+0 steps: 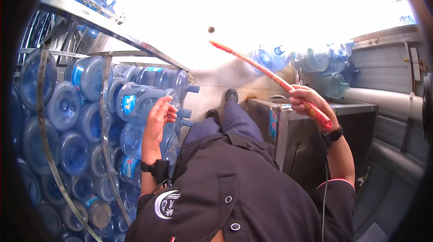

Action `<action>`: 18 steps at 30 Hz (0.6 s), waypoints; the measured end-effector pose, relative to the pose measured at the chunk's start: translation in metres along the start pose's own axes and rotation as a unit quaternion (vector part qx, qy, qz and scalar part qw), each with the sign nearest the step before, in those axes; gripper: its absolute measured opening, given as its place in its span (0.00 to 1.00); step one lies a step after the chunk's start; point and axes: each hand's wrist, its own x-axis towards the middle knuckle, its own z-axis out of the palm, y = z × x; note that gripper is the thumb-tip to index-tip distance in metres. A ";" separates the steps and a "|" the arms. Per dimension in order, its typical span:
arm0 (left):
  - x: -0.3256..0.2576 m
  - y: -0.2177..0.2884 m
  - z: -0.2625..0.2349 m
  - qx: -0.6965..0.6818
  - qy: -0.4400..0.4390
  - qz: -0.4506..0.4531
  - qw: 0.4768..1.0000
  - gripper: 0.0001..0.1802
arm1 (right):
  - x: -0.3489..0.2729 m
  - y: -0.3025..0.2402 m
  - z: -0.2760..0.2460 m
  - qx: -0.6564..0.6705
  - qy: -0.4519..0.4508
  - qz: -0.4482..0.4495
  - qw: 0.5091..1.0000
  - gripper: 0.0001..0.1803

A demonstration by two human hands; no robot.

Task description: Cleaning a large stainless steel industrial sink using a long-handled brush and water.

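My right hand [308, 100] is closed around the lower part of a long, thin, red-orange stick [259, 67] with a patterned wrapping. The stick slants up and to the left, its far tip over the bright floor; its kind I cannot make out. My left hand [160, 113] is raised with its fingers loosely bent and apart, holding nothing. Right beside it are large blue water-cooler bottles [135, 102] lying on their sides, their necks pointing toward me. Whether the left hand touches one I cannot tell.
A metal rack [107, 102] stacked with several blue bottles fills the left. On the right stands a dark metal-framed cabinet [331, 129]. More bottles [311, 59] stand behind it, near large pale pipes [383, 101]. A drain [211, 30] is set in the overexposed floor [205, 75].
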 end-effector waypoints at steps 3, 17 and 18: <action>0.010 0.006 0.014 -0.013 0.034 -0.016 0.999 0.18 | 0.028 -0.016 -0.003 -0.103 0.002 0.008 0.995 0.05; 0.064 0.054 0.087 0.005 0.010 -0.036 0.999 0.19 | 0.017 -0.098 -0.048 -0.104 0.053 -0.168 0.979 0.12; 0.070 0.056 0.090 0.010 0.002 -0.036 0.999 0.19 | 0.010 -0.099 -0.049 -0.116 0.067 -0.176 0.975 0.12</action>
